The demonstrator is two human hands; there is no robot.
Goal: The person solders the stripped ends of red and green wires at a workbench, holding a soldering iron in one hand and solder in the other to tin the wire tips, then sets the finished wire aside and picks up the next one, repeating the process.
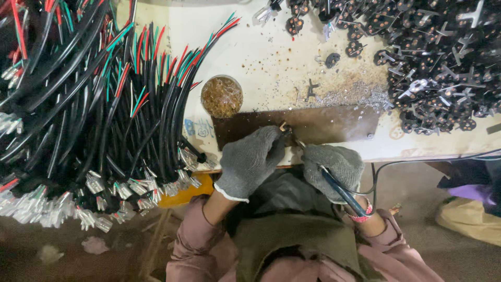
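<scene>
My left hand [253, 159], in a grey knit glove, pinches a small metal piece [284, 127] against a brown metal plate [334, 124] at the table's near edge. My right hand [334, 167], also gloved, grips a dark blue-handled pen-shaped tool [342, 193] whose tip points up-left at that small piece. A black cord runs from the tool's rear end off to the right. The two hands sit close together, nearly touching.
A big bundle of black cables [94, 104] with red, green and white wires and metal terminals fills the left. A round tin [222, 96] of brownish bits stands behind the plate. A heap of black plug parts [438, 62] covers the right, with metal filings [355, 96] beside it.
</scene>
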